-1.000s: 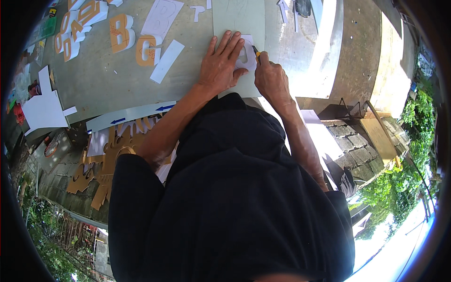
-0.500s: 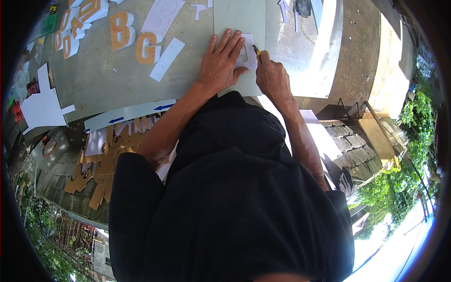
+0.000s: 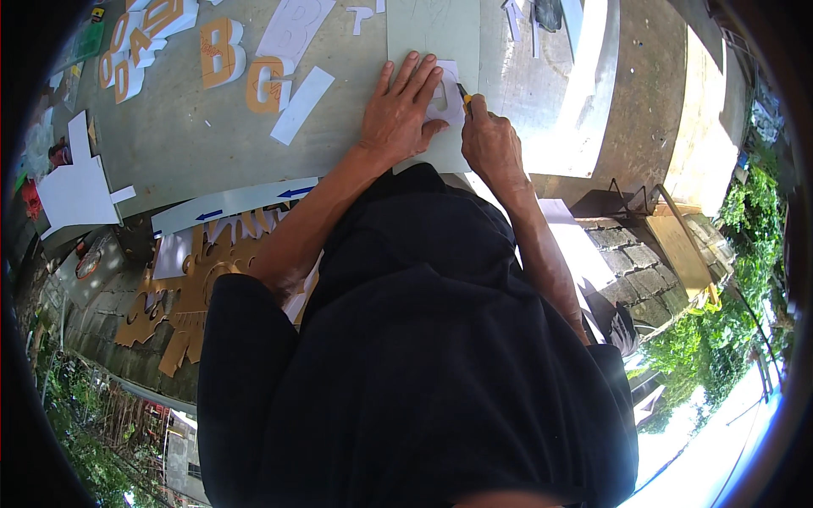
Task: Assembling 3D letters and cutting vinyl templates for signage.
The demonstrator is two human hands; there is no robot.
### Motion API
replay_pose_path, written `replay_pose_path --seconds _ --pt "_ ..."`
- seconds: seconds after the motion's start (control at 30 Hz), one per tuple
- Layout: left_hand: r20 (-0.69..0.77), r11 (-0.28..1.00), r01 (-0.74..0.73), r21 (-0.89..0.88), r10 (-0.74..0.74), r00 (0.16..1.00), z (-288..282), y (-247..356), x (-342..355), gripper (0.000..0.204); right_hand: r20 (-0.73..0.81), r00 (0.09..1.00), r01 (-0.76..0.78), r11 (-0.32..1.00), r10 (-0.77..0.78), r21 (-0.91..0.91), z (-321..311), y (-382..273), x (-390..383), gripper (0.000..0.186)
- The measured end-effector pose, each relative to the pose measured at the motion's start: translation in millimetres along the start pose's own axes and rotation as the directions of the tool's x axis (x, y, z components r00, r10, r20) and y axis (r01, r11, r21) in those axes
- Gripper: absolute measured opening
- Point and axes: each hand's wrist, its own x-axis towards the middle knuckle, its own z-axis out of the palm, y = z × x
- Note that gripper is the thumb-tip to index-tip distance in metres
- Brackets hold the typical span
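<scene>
— Our left hand [image 3: 396, 118] lies flat with its fingers spread, pressing on the white sheet piece [image 3: 453, 95]. Where is that piece?

— On the pale green board [image 3: 432, 34], toward its near end, partly covered by our fingers.

— And our right hand [image 3: 491, 142]?

— It is curled round the yellow-and-black knife [image 3: 466, 100], over the board's right-hand side, with the blade by the piece's right edge. We cannot tell whether the tip is biting in.

— How do we judge the piece to handle?

— Light and thin, we think: stiff enough to lie flat, but easy to dent or snap where it narrows around its gap. It may slide on the board if we press too little.

— So where do we hold it?

— Across its broadest part, with flat fingers clear of the blade. For lifting, we would choose opposite outer edges rather than a narrow limb.

— What else lies about us?

— On the worktop [image 3: 178, 152] left of the board, a white strip [image 3: 302, 106] and, further left, brown-faced letter blocks [image 3: 222, 55].
</scene>
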Motion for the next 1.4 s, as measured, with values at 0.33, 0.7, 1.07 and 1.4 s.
replay_pose_path --seconds 0.33,0.7,1.07,1.4 --pt "0.004 1.000 0.003 -0.004 -0.003 1.000 0.8 -0.1 -0.2 0.085 -0.030 0.999 0.023 1.000 -0.023 -0.014 3.4 3.5 -2.9 0.021" --pt "0.011 1.000 0.011 0.004 -0.011 1.000 0.8 0.2 -0.1 0.085 -0.026 0.999 0.024 1.000 -0.024 -0.007 2.8 5.3 -5.8 0.022" --pt "0.005 1.000 -0.004 0.011 0.003 1.000 3.2 0.9 -1.8 0.084 0.068 0.998 -0.010 0.997 0.015 -0.076 -3.6 1.5 -4.1 0.016" --pt "-0.005 1.000 -0.004 0.012 0.004 1.000 4.2 0.0 -1.3 0.085 0.089 0.995 -0.027 0.991 0.039 -0.132 -4.4 -0.7 -2.8 0.019"
